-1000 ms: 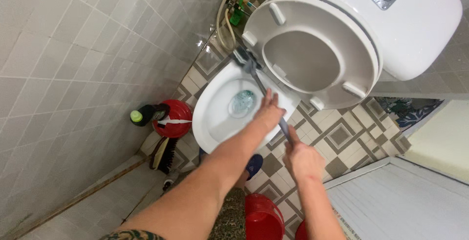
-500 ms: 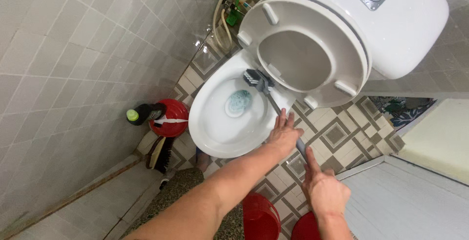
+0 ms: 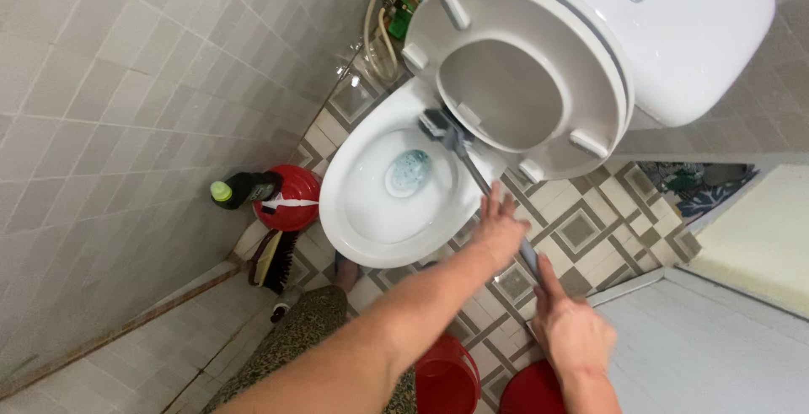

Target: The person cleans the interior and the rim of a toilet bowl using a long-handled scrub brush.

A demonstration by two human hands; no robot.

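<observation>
A white toilet bowl point(image 3: 354, 212) stands with its seat and lid point(image 3: 539, 51) raised against the tank point(image 3: 691, 43); blue-green water point(image 3: 409, 168) sits in the bowl. A grey toilet brush point(image 3: 445, 131) has its head at the bowl's back rim under the seat. My right hand point(image 3: 569, 325) grips the end of the brush handle. My left hand point(image 3: 499, 228) rests on the handle higher up, fingers spread along it.
A red round container point(image 3: 291, 199) with a dark bottle point(image 3: 240, 188) on it stands left of the bowl, a scrub brush point(image 3: 274, 260) below it. Red buckets point(image 3: 447, 376) sit near my legs. A hose point(image 3: 379, 34) hangs by the tiled wall.
The brush head was pulled back from the far rim into the bowl's rear edge, and both hands slid down and toward me along the handle.
</observation>
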